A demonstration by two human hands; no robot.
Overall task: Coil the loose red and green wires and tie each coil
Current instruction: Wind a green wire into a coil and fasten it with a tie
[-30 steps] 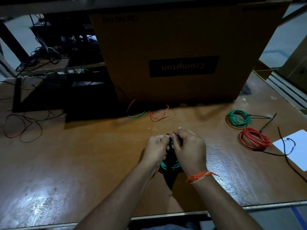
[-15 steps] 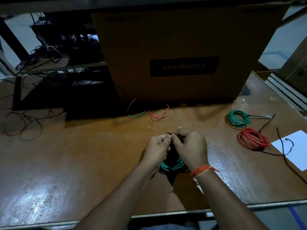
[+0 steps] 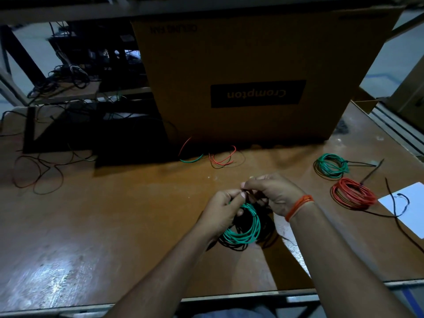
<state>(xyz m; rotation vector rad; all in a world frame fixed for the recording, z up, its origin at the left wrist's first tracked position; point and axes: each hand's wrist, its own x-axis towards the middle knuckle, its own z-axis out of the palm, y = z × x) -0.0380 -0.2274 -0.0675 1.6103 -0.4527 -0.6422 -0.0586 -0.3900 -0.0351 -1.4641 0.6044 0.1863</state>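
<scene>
A green wire coil hangs between my hands above the wooden table. My left hand grips the coil's top with curled fingers. My right hand pinches a thin black tie at the same spot, its fingertips meeting those of the left. The top of the coil and the tie are mostly hidden by my fingers. At the right lie a finished green coil and a finished red coil, each with a black tie trailing off. Loose red and green wire pieces lie by the box.
A large cardboard box stands at the back of the table. A white sheet with a black cable across it lies at the right edge. Tangled thin wires sprawl at the far left. The table's front edge runs just below my forearms.
The green coil has tilted and now shows more fully below my hands. Both hands stay joined at its top, working the tie with small finger movements.
</scene>
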